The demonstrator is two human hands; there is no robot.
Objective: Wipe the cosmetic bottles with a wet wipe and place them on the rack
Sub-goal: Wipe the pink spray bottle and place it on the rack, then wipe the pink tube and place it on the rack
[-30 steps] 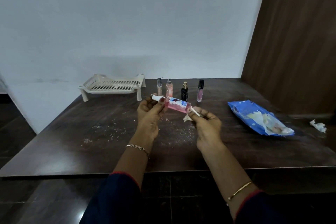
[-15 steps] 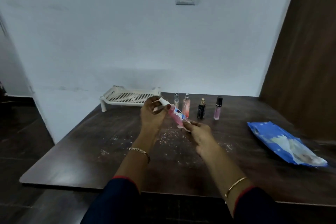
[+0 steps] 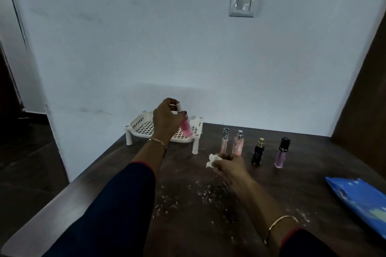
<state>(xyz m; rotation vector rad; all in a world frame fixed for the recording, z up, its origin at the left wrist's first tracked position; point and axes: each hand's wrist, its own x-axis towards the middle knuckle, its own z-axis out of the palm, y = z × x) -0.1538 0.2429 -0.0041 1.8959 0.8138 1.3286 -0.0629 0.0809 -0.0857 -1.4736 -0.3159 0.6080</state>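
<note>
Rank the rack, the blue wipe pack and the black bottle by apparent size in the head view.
1. rack, partly hidden by the left hand
2. blue wipe pack, cut off by the frame and nearer, so unsure against the rack
3. black bottle

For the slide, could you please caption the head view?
Left hand lowers pink bottle onto white rack; right hand holds wet wipe.

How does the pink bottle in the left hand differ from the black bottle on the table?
The pink bottle is see-through pink with a white cap; the black bottle is dark with a gold collar. The pink bottle is held tilted over the rack by the left hand; the black bottle stands upright on the table, untouched. The pink bottle is apart from the row; the black bottle stands in it. Both are small and slim.
</note>
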